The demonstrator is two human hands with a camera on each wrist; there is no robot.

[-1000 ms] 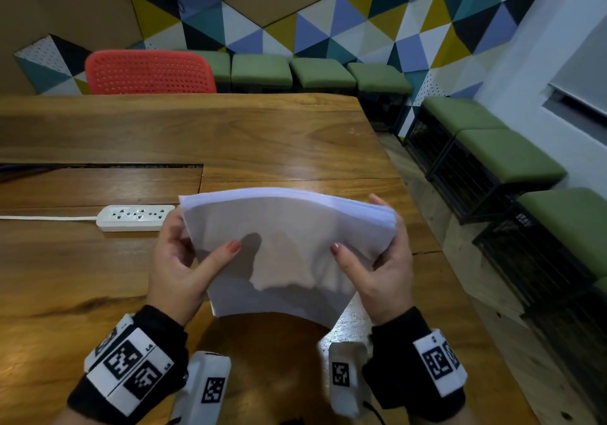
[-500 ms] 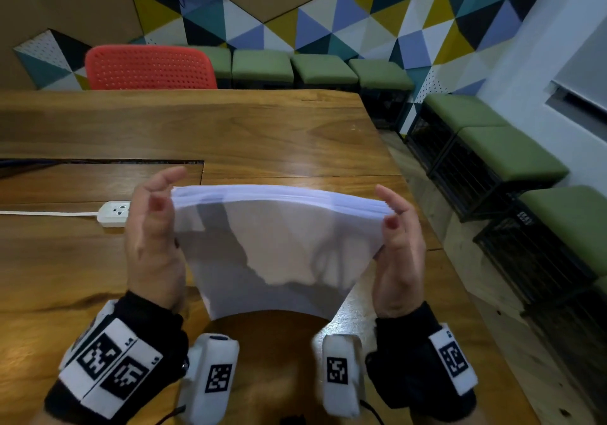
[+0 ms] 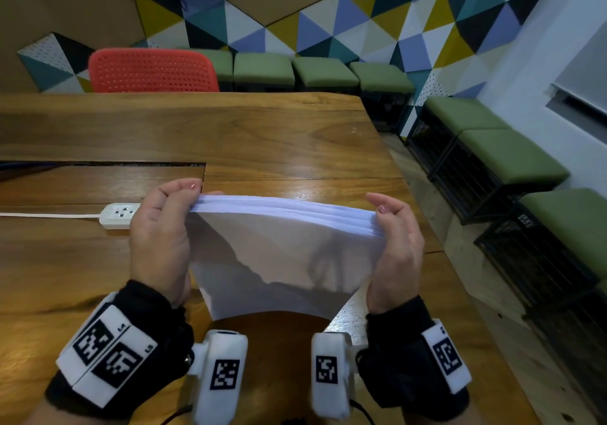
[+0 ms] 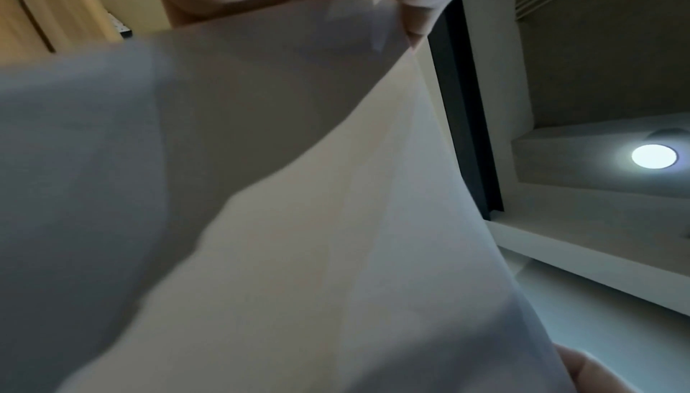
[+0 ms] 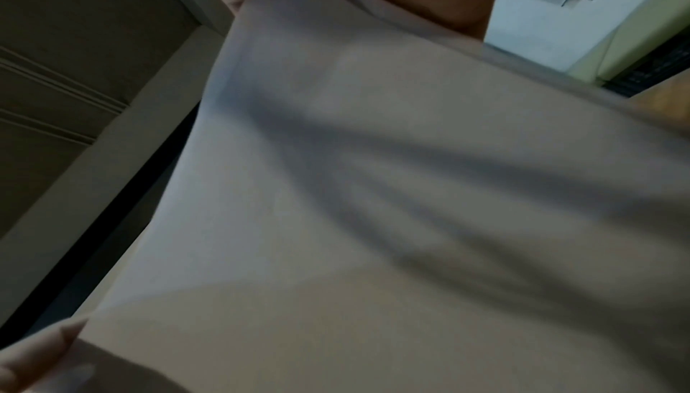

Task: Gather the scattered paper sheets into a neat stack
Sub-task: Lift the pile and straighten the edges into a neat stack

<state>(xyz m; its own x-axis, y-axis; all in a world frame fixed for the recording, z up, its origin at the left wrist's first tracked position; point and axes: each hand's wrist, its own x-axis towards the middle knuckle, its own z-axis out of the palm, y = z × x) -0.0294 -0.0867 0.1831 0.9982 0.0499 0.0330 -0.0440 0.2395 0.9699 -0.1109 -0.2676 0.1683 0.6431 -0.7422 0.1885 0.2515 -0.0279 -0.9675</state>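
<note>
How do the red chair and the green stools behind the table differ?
The red chair is perforated plastic; the green stools have plain cushioned tops. The chair stands alone, the stools in a row. The chair sits against the table; the stools line the wall.

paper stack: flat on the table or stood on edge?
On edge: paper stack held upright between left hand and right hand, lower edge near table.
</note>
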